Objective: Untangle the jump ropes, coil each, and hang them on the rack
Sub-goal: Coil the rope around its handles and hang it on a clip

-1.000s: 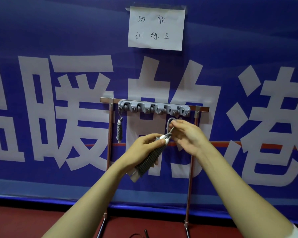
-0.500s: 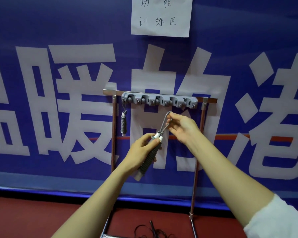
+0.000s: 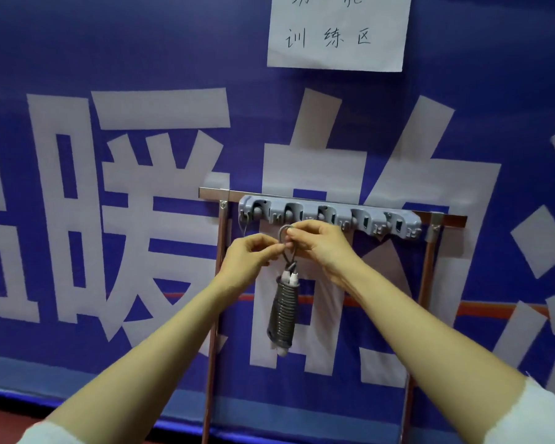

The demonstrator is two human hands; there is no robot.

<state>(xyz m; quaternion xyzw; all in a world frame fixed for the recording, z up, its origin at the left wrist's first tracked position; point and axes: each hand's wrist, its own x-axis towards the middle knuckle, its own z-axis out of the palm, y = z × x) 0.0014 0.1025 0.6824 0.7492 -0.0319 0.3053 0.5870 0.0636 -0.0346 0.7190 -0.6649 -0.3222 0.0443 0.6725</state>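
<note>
Forearms reach forward, white sleeves at the bottom edge. Left hand (image 3: 253, 254): thumb and forefinger pinch the loop (image 3: 284, 233) from 9 o'clock. Right hand (image 3: 324, 248): fingertips pinch the loop's top from 3 o'clock. Rope (image 3: 284, 310), wound into a tight coil with white ends showing, hangs free at 6 o'clock below both hands. Rack (image 3: 330, 216) is at 12 o'clock, just above the loop; hook contact: cannot tell. Behind: metal frame (image 3: 449, 217), blue banner (image 3: 141, 59), paper sign (image 3: 337, 33) at 12 o'clock.

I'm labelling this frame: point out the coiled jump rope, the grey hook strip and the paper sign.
coiled jump rope (image 3: 283, 310), head view, its wound coils.
grey hook strip (image 3: 334, 210), head view, middle of its body.
paper sign (image 3: 337, 30), head view, centre of the sheet.
</note>
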